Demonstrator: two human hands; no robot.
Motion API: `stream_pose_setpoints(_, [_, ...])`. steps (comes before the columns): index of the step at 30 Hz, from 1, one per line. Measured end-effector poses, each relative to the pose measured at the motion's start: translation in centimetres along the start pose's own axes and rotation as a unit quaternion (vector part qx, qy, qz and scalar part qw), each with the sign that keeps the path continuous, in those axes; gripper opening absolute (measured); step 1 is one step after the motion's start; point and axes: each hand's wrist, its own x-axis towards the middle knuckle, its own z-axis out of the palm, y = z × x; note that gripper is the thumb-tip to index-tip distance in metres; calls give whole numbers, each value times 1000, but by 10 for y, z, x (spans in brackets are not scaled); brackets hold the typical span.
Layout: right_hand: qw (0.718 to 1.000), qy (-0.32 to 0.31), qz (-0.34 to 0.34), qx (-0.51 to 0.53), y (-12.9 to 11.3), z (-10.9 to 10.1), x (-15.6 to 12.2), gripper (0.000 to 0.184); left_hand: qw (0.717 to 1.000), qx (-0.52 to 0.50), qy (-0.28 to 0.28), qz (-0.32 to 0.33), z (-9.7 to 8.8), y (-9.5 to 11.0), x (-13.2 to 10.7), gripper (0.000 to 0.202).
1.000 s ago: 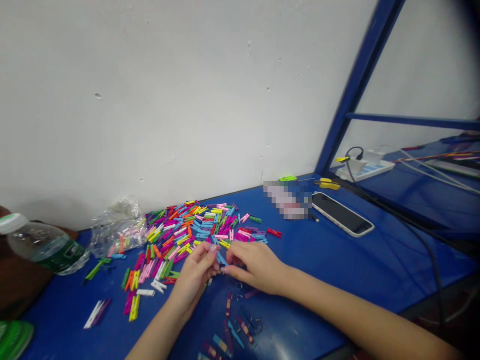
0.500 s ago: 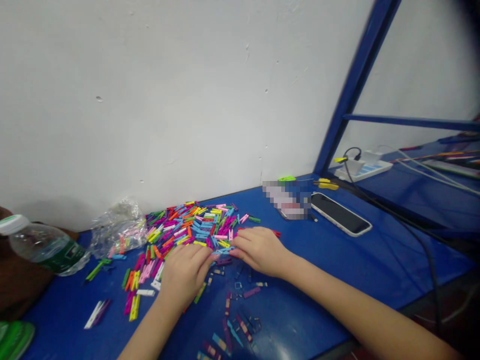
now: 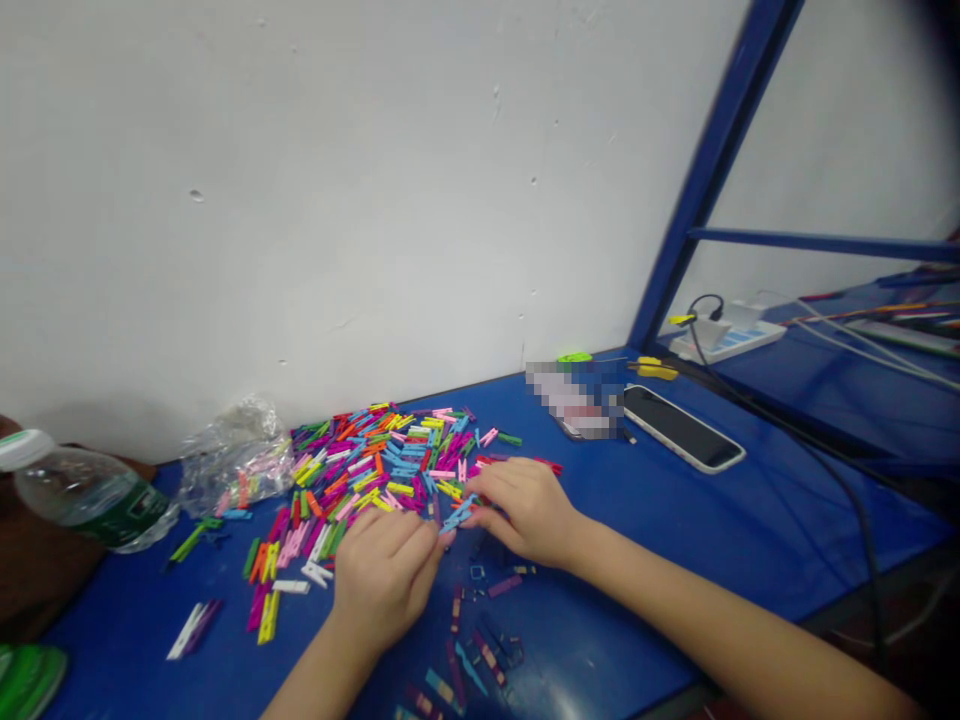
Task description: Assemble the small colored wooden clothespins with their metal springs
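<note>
A light-blue clothespin [image 3: 456,515] is pinched between the thumb and fingers of my right hand [image 3: 529,508]. My left hand [image 3: 388,565] is closed just to its left, fingertips close to the clothespin's lower end. Whatever the left fingers hold, if anything, is hidden behind them. Beyond both hands spreads a pile of coloured clothespins [image 3: 360,455]. Nearer to me on the blue table lie loose clothespin halves and small metal springs, among them a blue half [image 3: 471,668] and a purple half [image 3: 504,586].
On the left are a crumpled clear plastic bag [image 3: 240,460] and a water bottle [image 3: 94,490]. A white-framed phone [image 3: 682,430] lies at the right, beside a blurred-out object [image 3: 574,405]. A blue metal post [image 3: 712,180] rises behind, near a power strip [image 3: 727,342] and cables.
My left hand has moved slightly right and toward me. The blue clothespin in my right hand has tilted upward, and more of it shows now.
</note>
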Motion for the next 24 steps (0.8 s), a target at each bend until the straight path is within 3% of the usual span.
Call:
stream_pose_setpoints(10, [998,28,33,55,-1,11,-7,26,1000,22,6,4,3,8,-3,19])
stream_pose_setpoints(18, [997,46,23,61,1,12,-8,30,1000,9,8,-1,4,11,-6,18])
stream_pose_setpoints(24, [997,-7,3,72,-8,13,-10,39,1000,23,6,-8,2,11,-4,21])
